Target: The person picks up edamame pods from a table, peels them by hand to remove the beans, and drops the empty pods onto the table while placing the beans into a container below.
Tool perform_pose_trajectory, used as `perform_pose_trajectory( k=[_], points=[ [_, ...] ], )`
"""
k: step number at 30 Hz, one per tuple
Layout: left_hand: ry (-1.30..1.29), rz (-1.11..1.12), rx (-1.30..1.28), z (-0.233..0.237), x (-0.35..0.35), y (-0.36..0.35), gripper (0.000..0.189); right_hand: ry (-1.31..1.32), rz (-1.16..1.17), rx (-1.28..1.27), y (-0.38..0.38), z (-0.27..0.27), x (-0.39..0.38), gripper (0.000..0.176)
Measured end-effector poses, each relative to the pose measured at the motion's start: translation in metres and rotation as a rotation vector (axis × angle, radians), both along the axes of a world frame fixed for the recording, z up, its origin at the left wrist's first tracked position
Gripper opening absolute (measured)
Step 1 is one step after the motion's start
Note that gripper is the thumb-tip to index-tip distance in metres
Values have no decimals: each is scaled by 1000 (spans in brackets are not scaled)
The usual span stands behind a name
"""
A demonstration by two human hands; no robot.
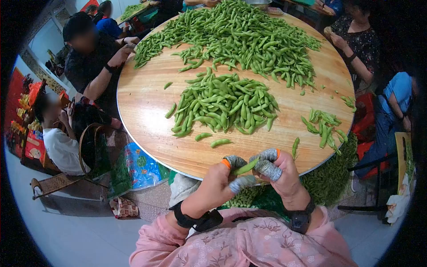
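A green edamame pod (247,167) is pinched between my two hands, just over the table's near edge. My left hand (217,180) is closed on its left end, with grey knit covers on the fingers and an orange band. On its right end, my right hand (284,175) is closed too, with similar finger covers. Just beyond my hands lies a small heap of edamame pods (227,104), with a few loose pods in front of it. One loose pod (296,147) lies close to my right hand.
A large pile of pods (240,38) covers the far side of the round wooden table (147,107). Scattered pods (327,127) lie at the right edge. Trimmings (331,175) heap below on the right. People sit around, one at the left in dark clothes (95,66).
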State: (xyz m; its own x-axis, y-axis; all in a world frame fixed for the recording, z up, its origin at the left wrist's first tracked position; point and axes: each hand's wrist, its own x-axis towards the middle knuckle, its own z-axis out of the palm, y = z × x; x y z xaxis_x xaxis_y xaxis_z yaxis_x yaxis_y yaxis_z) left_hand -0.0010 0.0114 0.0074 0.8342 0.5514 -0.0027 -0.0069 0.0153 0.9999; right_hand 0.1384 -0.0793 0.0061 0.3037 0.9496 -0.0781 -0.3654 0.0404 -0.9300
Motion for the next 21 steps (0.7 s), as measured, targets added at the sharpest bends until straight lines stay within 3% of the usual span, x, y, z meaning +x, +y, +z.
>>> perform_pose_trajectory(
  k=[2, 3, 6, 8, 9, 11, 15, 17, 21],
  points=[
    [251, -7, 603, 0, -1, 1, 10, -100, -7, -55, 0, 6, -1, 15],
    [251, -6, 601, -1, -1, 1, 10, -100, -6, -57, 0, 6, -1, 15],
    [122, -32, 404, -3, 0, 1, 12, -61, 36, 20, 0, 0, 1, 14],
    [-26, -71, 12, -2, 2, 1, 17, 30, 71, 110, 1, -13, 3, 12],
    [-25, -71, 11, -3, 2, 0, 17, 31, 72, 110, 2, -17, 4, 12],
    [-64, -70, -298, -8, 1, 0, 24, 56, 109, 163, 5, -23, 6, 14],
    [12, -49, -482, -7, -1, 1, 28, 83, 135, 226, 6, -25, 5, 17],
    [-52, -46, -765, -15, -1, 1, 28, 154, 152, 198, 6, -24, 5, 18],
    [10, -90, -530, -8, 0, 3, 29, 244, 114, 63, 4, -18, 7, 16]
  ],
)
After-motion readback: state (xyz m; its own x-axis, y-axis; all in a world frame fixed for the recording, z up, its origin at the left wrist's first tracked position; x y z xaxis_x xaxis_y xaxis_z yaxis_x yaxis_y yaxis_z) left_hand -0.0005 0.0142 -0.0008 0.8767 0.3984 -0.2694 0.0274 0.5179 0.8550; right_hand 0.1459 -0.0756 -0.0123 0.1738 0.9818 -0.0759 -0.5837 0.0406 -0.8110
